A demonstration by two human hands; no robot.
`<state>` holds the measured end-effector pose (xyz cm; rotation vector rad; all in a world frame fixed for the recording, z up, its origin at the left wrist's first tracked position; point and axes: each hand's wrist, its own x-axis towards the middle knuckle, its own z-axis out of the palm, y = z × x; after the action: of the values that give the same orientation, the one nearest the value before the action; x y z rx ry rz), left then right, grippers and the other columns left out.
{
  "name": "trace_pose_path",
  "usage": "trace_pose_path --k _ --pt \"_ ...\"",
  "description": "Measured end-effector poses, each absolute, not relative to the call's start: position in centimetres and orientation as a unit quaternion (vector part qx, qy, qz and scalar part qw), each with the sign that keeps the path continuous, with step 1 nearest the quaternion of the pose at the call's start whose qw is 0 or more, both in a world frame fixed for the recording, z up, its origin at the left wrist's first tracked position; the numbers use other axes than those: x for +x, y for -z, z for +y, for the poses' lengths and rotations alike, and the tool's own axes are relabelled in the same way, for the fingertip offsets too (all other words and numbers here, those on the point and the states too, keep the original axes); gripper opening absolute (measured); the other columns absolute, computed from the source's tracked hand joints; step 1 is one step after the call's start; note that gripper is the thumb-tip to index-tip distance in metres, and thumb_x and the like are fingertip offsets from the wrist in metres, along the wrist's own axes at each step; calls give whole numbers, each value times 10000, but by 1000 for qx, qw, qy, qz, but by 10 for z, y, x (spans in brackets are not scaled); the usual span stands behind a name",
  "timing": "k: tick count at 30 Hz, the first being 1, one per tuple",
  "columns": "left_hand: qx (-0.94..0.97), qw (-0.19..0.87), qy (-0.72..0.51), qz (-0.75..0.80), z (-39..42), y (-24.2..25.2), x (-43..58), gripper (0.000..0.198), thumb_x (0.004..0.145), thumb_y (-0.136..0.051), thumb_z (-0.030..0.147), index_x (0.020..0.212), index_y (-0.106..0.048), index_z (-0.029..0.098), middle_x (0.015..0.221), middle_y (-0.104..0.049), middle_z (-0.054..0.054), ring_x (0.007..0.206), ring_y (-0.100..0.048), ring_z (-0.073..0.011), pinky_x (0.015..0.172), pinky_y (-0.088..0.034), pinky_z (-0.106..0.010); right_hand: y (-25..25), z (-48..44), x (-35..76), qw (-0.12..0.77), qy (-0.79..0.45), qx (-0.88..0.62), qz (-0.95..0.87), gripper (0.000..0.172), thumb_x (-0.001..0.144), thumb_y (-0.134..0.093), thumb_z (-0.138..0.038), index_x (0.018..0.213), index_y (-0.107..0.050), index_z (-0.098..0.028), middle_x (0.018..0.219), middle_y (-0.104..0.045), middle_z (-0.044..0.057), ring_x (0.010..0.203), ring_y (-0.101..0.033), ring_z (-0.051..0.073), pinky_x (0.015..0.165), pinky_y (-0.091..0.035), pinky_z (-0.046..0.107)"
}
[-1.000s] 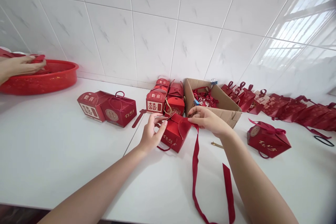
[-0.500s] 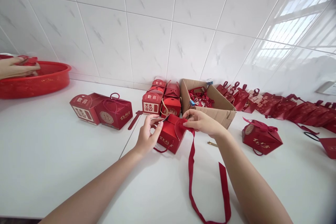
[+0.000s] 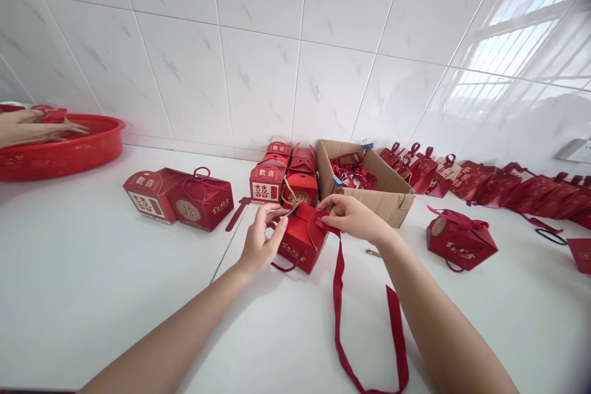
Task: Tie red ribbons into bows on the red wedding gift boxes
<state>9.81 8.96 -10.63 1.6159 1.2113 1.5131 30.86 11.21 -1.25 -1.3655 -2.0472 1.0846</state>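
A small red gift box (image 3: 295, 249) with gold lettering and a cord handle sits on the white table in front of me. My left hand (image 3: 259, 243) is closed on its left upper edge, thumb in front and fingers partly hidden behind. At the right upper edge my right hand (image 3: 347, 217) pinches a dark red ribbon (image 3: 339, 283) against the box. The ribbon's long tail hangs to the table and loops back up to a loose cut end.
Behind the box stand more red boxes (image 3: 265, 188) and an open carton (image 3: 378, 203) of red ribbons. Two boxes (image 3: 201, 203) stand left, a bow-tied box (image 3: 462, 243) right, before a row of red boxes (image 3: 489, 184). Another person's hand (image 3: 37, 126) reaches into a red basin (image 3: 92, 148).
My hands keep almost the same hold on the box and ribbon. The other person's hand has shifted slightly right in the basin, and the view has tilted a little.
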Motion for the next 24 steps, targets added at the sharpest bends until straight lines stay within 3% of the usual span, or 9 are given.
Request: trace_pose_path --k 10,24 --pt "625 294 -573 441 90 108 96 290 904 -522 411 1130 -452 242 1132 -638 -82 1099 -590 -206 873 -465 -346 14 110 303 203 -368 -482 -769 403 768 -647 -280 1155 -622 -169 631 -554 -36 559 -481 94 540 -364 243" --pt "614 304 -571 452 88 106 98 302 894 -529 419 1125 -451 240 1141 -632 -87 1122 -577 -210 890 -465 -346 23 117 306 227 -350 -493 -763 257 755 -633 -333 967 -639 -188 622 -498 -42 571 -460 102 537 -359 250"
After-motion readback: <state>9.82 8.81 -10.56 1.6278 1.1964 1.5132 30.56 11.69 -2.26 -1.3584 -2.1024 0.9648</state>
